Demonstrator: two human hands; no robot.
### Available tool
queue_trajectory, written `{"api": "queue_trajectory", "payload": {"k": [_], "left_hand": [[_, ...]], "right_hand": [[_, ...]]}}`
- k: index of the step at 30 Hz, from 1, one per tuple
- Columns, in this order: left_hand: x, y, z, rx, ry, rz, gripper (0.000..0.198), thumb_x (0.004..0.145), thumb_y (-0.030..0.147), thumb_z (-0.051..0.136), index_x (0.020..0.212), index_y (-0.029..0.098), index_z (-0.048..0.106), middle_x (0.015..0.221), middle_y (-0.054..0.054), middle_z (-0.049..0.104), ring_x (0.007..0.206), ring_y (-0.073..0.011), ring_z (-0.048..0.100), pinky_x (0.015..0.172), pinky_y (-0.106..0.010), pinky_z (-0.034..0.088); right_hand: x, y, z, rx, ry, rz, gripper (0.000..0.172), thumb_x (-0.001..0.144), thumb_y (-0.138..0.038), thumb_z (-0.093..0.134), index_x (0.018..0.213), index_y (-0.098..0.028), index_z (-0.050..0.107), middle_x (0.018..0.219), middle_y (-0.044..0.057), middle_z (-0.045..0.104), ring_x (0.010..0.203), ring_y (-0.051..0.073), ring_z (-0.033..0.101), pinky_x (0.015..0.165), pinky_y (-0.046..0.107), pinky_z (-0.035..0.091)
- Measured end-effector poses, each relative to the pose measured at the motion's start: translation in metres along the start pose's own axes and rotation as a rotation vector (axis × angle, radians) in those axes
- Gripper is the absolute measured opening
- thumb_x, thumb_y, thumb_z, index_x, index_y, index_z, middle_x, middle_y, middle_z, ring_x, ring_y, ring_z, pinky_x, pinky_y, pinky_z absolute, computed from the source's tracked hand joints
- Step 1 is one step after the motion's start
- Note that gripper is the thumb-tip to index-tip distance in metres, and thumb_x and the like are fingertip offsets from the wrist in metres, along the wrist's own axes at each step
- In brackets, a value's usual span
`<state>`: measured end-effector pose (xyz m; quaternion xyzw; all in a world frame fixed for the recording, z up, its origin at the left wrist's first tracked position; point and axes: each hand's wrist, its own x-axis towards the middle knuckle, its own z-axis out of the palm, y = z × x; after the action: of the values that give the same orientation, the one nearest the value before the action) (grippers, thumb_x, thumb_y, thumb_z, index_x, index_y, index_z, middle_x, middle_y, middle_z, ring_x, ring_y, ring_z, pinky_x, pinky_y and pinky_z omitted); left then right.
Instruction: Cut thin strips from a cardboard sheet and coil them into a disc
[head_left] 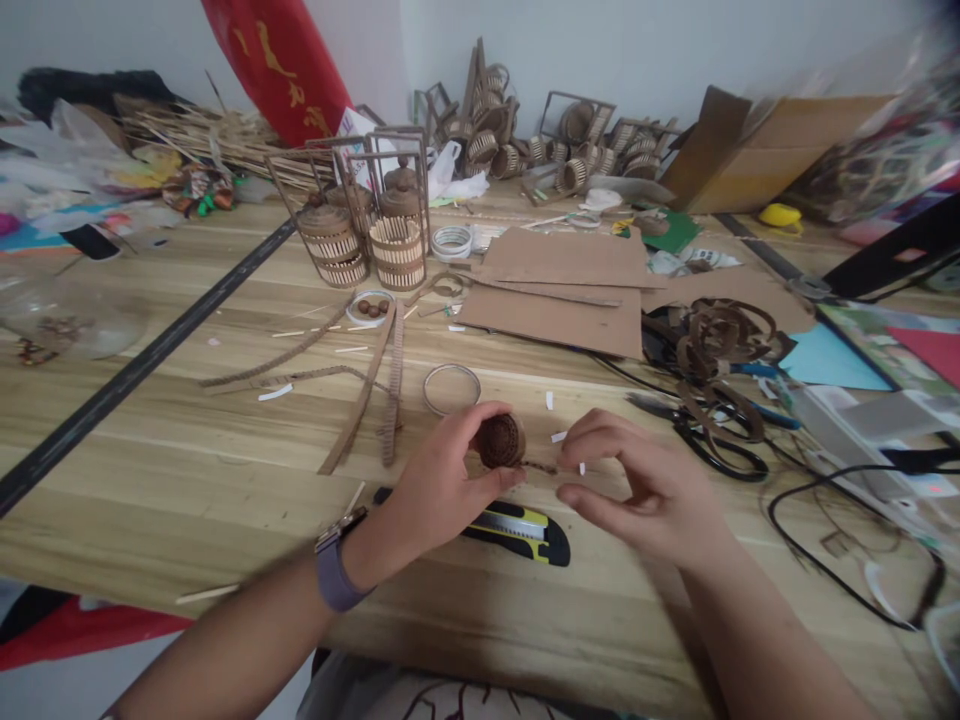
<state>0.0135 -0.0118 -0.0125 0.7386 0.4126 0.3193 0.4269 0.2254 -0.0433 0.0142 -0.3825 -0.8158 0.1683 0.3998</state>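
Note:
My left hand (442,480), with a watch on its wrist, grips a small round brown coil of corrugated cardboard (500,441) between thumb and fingers. From the coil's lower right a thin twisted brown tail (541,466) sticks out. My right hand (637,480) is just right of that tail, thumb and fingers apart, with nothing visible between them. Under the left hand lies a yellow and black utility knife (525,530), partly covered. A thin metal ring (451,388) rests on the table beyond the left fingers. Brown corrugated strips (364,400) lie to the left.
Small baskets with tall handles (397,250) stand at the back left of the wooden table. Flat cardboard pieces (555,310) lie mid-table. Scissors (712,445) and dark coiled strips (724,340) are at right, near a black cable (780,530). A white dish (358,319) holds brown balls.

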Motion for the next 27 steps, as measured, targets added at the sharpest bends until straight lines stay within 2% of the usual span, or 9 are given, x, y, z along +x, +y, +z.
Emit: {"api": "queue_trajectory", "payload": {"k": [5,12,16,23,27], "left_hand": [[0.0,-0.001,0.001,0.007,-0.005,0.031,0.047,0.081,0.019,0.074,0.124,0.018,0.056,0.115,-0.008,0.069,0.105,-0.0224,0.065,0.093,-0.038,0.053],[-0.001,0.002,0.0,0.079,-0.02,0.117,0.044,0.082,0.016,0.073,0.123,0.018,0.055,0.116,-0.008,0.068,0.107,-0.022,0.063,0.095,-0.037,0.05],[-0.002,0.001,0.001,0.108,-0.012,0.204,0.043,0.082,0.013,0.072,0.122,0.018,0.055,0.118,-0.008,0.068,0.11,-0.0219,0.062,0.098,-0.037,0.049],[-0.003,0.001,0.001,0.13,-0.007,0.253,0.043,0.083,0.012,0.07,0.122,0.02,0.055,0.119,-0.008,0.068,0.112,-0.0226,0.062,0.1,-0.039,0.049],[-0.003,0.001,0.002,0.148,-0.018,0.281,0.047,0.082,0.012,0.07,0.125,0.023,0.055,0.124,-0.008,0.067,0.118,-0.0246,0.061,0.103,-0.043,0.048]], "right_hand": [[0.001,0.0,0.006,-0.116,0.009,-0.03,0.005,0.089,-0.02,0.066,0.088,-0.024,0.063,0.075,0.001,0.069,0.068,0.016,0.064,0.062,0.03,0.052],[0.001,0.001,0.01,-0.179,0.055,-0.053,0.009,0.09,-0.014,0.061,0.088,-0.023,0.06,0.075,0.002,0.067,0.069,0.016,0.064,0.059,0.027,0.051],[-0.001,0.003,0.012,-0.192,0.067,-0.062,0.01,0.09,-0.014,0.06,0.089,-0.024,0.061,0.076,0.001,0.067,0.069,0.016,0.064,0.058,0.027,0.051],[-0.002,0.003,0.015,-0.198,0.083,-0.064,0.01,0.09,-0.014,0.06,0.088,-0.024,0.061,0.075,0.001,0.067,0.068,0.016,0.064,0.058,0.028,0.051],[-0.002,0.004,0.017,-0.188,0.077,-0.054,0.01,0.089,-0.015,0.061,0.087,-0.024,0.061,0.074,0.001,0.067,0.067,0.017,0.065,0.057,0.029,0.051]]}}
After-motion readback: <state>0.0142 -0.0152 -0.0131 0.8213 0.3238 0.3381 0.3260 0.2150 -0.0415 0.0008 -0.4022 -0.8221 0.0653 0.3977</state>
